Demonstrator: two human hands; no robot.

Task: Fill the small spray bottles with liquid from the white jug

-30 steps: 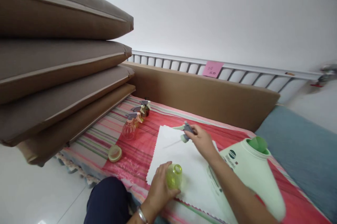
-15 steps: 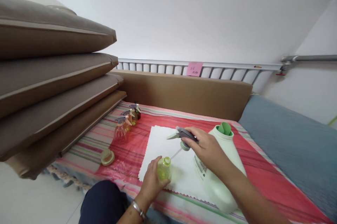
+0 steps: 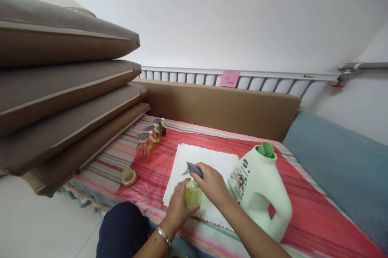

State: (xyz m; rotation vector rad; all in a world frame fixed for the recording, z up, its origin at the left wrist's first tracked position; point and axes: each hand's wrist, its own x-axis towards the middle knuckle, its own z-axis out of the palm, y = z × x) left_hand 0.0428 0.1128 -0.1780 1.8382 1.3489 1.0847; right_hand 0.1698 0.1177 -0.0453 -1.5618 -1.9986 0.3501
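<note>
My left hand (image 3: 178,204) is wrapped round a small yellow-green spray bottle (image 3: 193,194) standing on a white cloth (image 3: 209,155) with a zigzag edge. Over the bottle's mouth, my right hand (image 3: 211,181) grips a grey and pale green trigger sprayer head (image 3: 194,169). The sprayer's collar meets the bottle neck, and its tube is out of sight. Just right of my right hand stands a large pale green jug (image 3: 266,185) with a handle and a printed label. A green piece (image 3: 266,149) sits in the jug's mouth.
Several small spray bottles (image 3: 144,147) stand in a row at the left. A round yellowish lid (image 3: 129,177) lies on the red striped cloth nearer to me. Stacked brown cushions (image 3: 69,80) rise at the left, with a long brown cushion (image 3: 218,106) along the back.
My right hand has moved left and down, bringing the sprayer head from beside the bottle onto its neck. The tube no longer shows. My left hand keeps its hold on the bottle.
</note>
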